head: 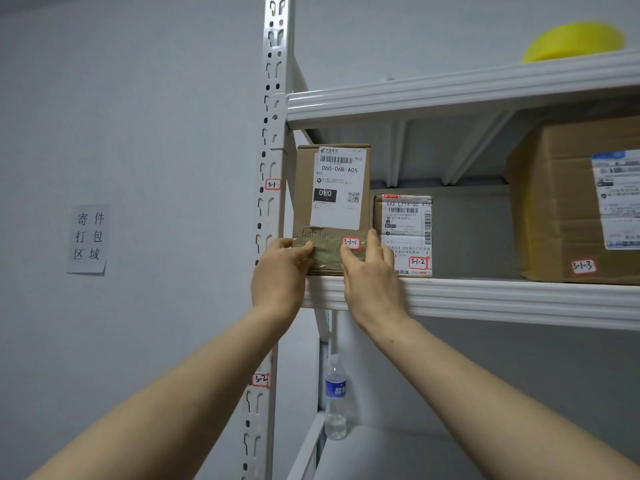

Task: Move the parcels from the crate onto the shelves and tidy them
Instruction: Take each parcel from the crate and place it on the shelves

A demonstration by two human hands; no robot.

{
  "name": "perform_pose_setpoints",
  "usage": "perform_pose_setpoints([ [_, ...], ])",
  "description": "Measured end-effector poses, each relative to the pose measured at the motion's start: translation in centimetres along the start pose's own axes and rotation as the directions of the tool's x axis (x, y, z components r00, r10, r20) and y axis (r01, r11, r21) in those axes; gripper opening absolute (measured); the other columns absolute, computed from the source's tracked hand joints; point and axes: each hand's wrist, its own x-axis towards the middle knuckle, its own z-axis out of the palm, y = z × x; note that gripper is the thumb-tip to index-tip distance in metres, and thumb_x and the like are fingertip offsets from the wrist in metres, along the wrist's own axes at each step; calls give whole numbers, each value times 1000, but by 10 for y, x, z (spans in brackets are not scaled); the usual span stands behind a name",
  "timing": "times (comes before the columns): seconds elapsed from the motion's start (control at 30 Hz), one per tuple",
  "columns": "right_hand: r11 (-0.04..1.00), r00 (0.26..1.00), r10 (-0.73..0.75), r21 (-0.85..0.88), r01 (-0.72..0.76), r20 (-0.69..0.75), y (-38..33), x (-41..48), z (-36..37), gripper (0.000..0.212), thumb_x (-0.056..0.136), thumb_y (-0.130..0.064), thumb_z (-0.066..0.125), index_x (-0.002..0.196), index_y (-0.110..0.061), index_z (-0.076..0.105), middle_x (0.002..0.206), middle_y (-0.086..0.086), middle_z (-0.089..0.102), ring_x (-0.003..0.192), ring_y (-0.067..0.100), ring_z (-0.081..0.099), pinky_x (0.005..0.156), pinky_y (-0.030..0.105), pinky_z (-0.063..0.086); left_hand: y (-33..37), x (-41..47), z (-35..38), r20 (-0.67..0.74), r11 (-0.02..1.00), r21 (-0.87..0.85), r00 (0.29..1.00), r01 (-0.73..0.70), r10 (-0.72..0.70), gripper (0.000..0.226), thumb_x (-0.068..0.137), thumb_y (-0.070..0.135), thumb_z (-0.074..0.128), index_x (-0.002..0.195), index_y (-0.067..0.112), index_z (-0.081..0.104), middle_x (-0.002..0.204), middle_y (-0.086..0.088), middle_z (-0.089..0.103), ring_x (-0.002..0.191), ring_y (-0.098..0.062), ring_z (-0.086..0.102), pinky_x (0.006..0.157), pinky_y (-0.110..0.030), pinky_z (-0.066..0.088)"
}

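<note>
The tall box [332, 202] has a label [337, 188] reading 060-06B-A05 and a sticker [350, 242] reading 3-1-1. The small box [403, 233] says 3-1-2 and the big box [554, 209] says 3-1-3. The shelf post [273, 202] is marked 3-1 and 3-2, and the paper sign [88, 238] reads 寄件打包区域.

parcels [332, 202] [403, 233] [561, 209]: 3 on middle shelf [502, 299] | hands [277, 275] [370, 282]: 2 at its front edge | water bottle [336, 396]: 1 below it | yellow roll [571, 39]: 1 above it | wall notice [88, 237]: 1 left of it

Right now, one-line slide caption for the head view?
Left hand and right hand hold the upright 3-1-1 parcel on the shelf, beside the 3-1-2 parcel.
</note>
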Motion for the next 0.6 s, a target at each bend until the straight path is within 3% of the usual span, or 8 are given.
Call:
perform_pose_setpoints([
  [0.17, 1000, 1000, 8, 20, -8, 6, 1, 2, 0, 50, 97, -5, 40, 145, -19, 33, 156, 23, 6, 138, 35, 19, 107, 37, 32, 1, 5, 0, 9, 1000, -2, 1000, 8, -8, 29, 96, 27, 55, 120, 17, 67, 127, -2, 55, 110, -20, 54, 72, -15, 26],
  [0.6, 1000, 1000, 0, 29, 1, -15, 2, 2, 2, 45, 97, -4, 38, 141, -16, 39, 157, 22, 5, 139, 36, 18, 109, 38, 31, 8, 8, -2, 33, 1000, 19, 999, 3, -4, 21, 90, 17, 63, 108, 13, 72, 107, -8, 65, 101, -28, 58, 81, -30, 43],
])
